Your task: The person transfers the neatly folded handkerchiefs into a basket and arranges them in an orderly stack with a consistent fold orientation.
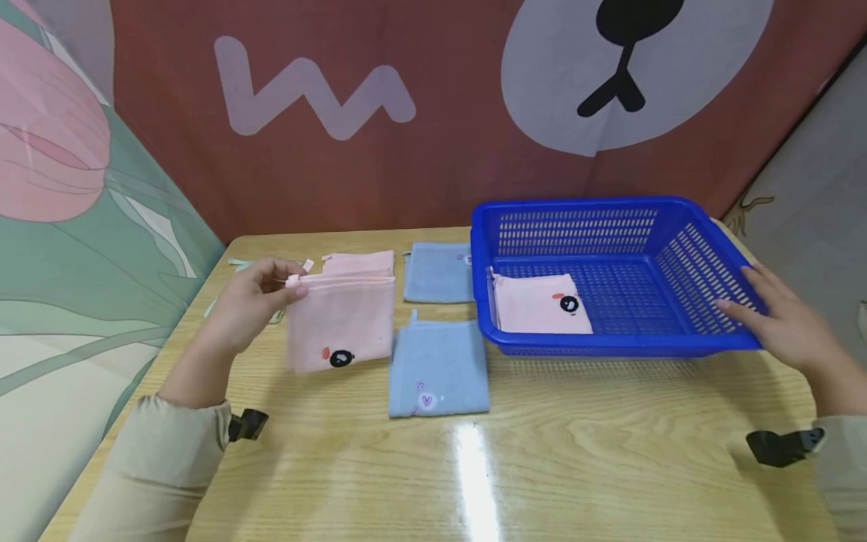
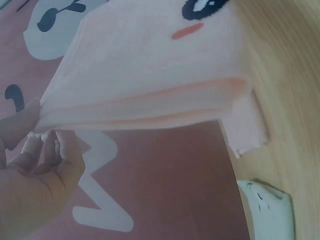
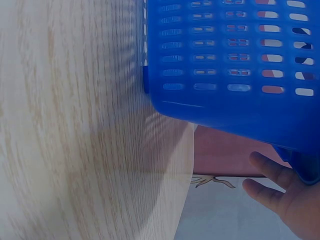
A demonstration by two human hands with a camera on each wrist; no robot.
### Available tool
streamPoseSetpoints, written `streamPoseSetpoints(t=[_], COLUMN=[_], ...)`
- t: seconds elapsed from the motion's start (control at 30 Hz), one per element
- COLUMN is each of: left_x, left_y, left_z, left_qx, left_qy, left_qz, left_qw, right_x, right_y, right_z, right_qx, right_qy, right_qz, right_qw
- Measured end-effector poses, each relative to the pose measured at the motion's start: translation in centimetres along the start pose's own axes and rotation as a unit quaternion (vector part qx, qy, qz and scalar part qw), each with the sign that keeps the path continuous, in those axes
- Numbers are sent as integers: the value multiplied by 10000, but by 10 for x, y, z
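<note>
Folded pink cloth (image 1: 359,320) hangs over the left part of the table (image 1: 379,474), left of the near blue cloth (image 1: 443,365); left hand (image 1: 250,301) has thumb and fingers together, pinching its top corner. One-corner hold, so probably sags; best moved slowly, layers kept together, lower edge high enough to clear the basket (image 1: 576,342) rim. Second pink cloth (image 1: 362,262) lies just behind, far blue cloth (image 1: 436,275) beside the basket. Basket holds one flat pink square (image 1: 538,305); leaving bare floor beside it seems tidiest for another. Right hand (image 1: 786,320), fingers fairly straight, rests on basket's right rim; light steadying should do.
</note>
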State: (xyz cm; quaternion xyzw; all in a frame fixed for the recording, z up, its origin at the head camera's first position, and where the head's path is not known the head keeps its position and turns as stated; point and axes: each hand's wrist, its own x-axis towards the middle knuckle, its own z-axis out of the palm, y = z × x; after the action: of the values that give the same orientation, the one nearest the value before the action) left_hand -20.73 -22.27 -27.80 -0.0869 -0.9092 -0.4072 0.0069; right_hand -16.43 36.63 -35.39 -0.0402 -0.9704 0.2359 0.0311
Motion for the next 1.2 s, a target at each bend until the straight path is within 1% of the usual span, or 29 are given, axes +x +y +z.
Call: streamPoseSetpoints(t=[0.1,0.17,0.27,0.37,0.47,0.57,0.73,0.93,1.2], left_x=[1,1,1,0,1,1,3,6,10], left_y=[3,5,8,11,14,18,22,27,33], left_z=[0,1,3,5,8,10,12,16,19], left_qx=[-122,-243,-531,-887,-1230,-1419,-1363,-1242,-1448], left_qy=[-2,7,36,71,42,-20,-133,-144,-161], left_qz=[104,227,418,573,623,637,648,658,716], left_qw=[9999,9994,9977,9944,9904,9878,9885,9900,9867], right_x=[0,0,0,0,0,0,0,0,0], right_y=[0,0,0,0,0,0,0,-1,0], right_z=[0,0,0,0,1,0,0,0,0], right_qx=[-2,3,-6,-7,-10,7,80,16,-25], right_qy=[-10,-11,-12,0,6,10,43,41,31], right_qz=[-15,-17,-17,-5,12,8,0,-2,5], right_qw=[10000,10000,10000,10000,10000,10000,10000,10000,10000])
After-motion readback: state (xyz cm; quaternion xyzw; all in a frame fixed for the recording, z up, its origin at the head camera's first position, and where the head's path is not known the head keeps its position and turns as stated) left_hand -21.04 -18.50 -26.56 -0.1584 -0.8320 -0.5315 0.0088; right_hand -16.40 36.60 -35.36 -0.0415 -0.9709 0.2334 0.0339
